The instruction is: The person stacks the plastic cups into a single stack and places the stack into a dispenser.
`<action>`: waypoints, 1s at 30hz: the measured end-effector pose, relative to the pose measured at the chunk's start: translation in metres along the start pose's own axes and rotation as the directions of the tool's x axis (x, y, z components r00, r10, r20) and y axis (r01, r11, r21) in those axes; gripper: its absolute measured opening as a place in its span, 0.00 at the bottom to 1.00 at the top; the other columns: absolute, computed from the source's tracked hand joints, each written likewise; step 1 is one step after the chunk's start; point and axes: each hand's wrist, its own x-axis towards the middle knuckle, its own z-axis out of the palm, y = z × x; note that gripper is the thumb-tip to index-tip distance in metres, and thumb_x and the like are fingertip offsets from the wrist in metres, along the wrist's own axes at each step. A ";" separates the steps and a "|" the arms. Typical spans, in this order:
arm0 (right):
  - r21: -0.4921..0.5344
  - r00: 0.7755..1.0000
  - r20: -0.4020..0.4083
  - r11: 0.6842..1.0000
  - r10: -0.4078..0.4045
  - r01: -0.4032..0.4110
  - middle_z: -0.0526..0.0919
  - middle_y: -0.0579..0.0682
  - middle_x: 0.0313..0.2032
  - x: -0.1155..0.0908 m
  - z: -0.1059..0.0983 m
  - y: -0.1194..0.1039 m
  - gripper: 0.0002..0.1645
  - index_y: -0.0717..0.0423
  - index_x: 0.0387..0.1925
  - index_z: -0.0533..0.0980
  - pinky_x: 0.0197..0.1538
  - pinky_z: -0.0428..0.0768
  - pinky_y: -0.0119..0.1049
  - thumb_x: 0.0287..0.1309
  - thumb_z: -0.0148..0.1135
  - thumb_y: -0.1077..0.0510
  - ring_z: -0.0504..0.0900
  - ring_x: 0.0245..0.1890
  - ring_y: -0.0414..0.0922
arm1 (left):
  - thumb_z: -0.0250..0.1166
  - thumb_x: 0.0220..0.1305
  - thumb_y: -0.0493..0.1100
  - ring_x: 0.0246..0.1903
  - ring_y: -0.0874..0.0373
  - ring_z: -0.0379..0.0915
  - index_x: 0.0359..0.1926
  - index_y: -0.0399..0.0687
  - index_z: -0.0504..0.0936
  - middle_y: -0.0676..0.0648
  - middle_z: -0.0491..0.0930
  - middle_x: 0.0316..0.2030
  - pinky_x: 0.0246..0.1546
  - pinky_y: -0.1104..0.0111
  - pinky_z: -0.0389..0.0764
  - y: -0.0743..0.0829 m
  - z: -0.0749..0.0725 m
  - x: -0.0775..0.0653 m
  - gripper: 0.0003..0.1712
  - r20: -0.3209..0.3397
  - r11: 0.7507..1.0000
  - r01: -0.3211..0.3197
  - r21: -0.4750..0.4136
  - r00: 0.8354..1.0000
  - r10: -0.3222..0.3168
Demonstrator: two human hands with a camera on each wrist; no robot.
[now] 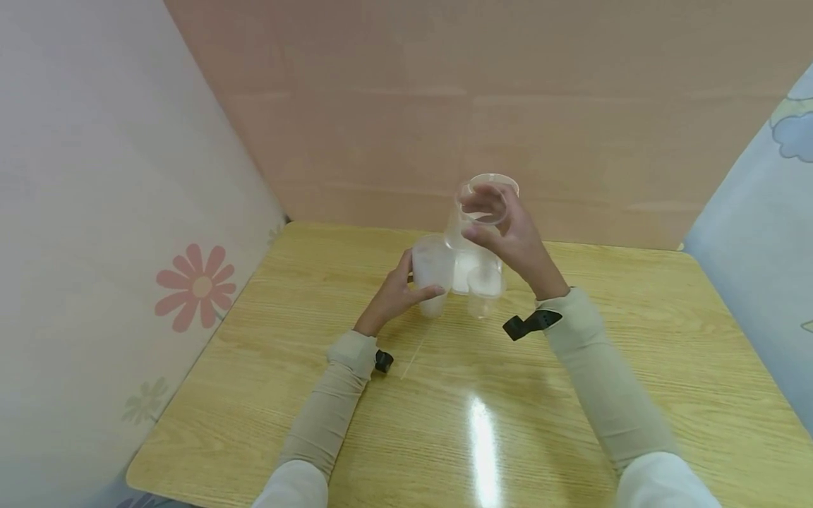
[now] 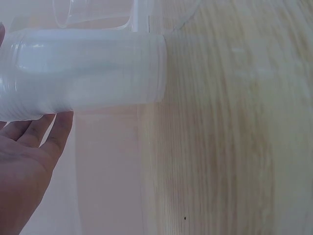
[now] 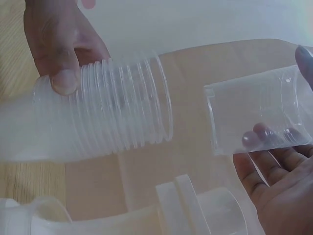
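A tall stack of clear plastic cups (image 1: 433, 267) is gripped by my left hand (image 1: 396, 293), thumb on the near side and fingers on the far side. In the right wrist view the rims of the stack (image 3: 110, 110) lie close together below its open mouth. My right hand (image 1: 511, 236) holds a single clear plastic cup (image 3: 252, 112) between thumb and fingers. This cup's base faces the mouth of the stack, with a gap between them. In the left wrist view the stack (image 2: 93, 71) extends down toward the wooden table (image 2: 220, 147).
Behind the hands stands a clear container (image 1: 468, 271) with a pale, wide rim. A small clear cup (image 1: 485, 293) is in front of it. A thin pale stick (image 1: 414, 356) lies on the table near my left wrist. The wall (image 1: 381, 141) rises at the table's back edge.
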 end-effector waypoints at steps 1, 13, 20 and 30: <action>0.002 1.000 0.003 1.000 0.000 0.000 0.76 0.62 0.59 0.001 0.002 0.000 0.37 0.60 0.66 0.63 0.59 0.73 0.38 0.60 0.71 0.58 0.74 0.60 0.50 | 0.74 0.60 0.53 0.58 0.49 0.72 0.76 0.58 0.52 0.47 0.70 0.63 0.52 0.52 0.78 0.000 0.000 0.000 0.52 0.002 1.000 -0.001 -0.001 1.000 0.001; 0.004 0.999 0.041 1.000 0.010 -0.011 0.76 0.59 0.60 0.009 0.019 0.002 0.44 0.60 0.67 0.62 0.60 0.72 0.38 0.58 0.74 0.49 0.72 0.62 0.51 | 0.72 0.60 0.58 0.59 0.48 0.72 0.77 0.59 0.50 0.48 0.69 0.64 0.51 0.51 0.79 0.005 0.000 -0.005 0.53 0.012 1.000 -0.021 -0.017 1.000 0.021; -0.008 0.997 0.074 1.000 0.024 -0.024 0.75 0.60 0.62 0.014 0.025 0.010 0.49 0.61 0.68 0.61 0.64 0.71 0.45 0.55 0.74 0.43 0.71 0.64 0.52 | 0.73 0.61 0.56 0.59 0.48 0.71 0.77 0.61 0.51 0.48 0.68 0.65 0.52 0.50 0.78 0.006 -0.001 -0.003 0.51 0.007 1.000 -0.009 -0.015 1.000 0.009; -0.024 0.994 0.088 0.998 0.061 -0.059 0.75 0.60 0.62 0.008 0.027 0.023 0.51 0.62 0.67 0.62 0.65 0.69 0.48 0.53 0.75 0.40 0.71 0.64 0.51 | 0.72 0.60 0.59 0.59 0.50 0.71 0.76 0.60 0.52 0.51 0.69 0.64 0.53 0.50 0.78 0.001 0.003 -0.005 0.51 0.015 1.000 -0.028 -0.007 0.999 0.028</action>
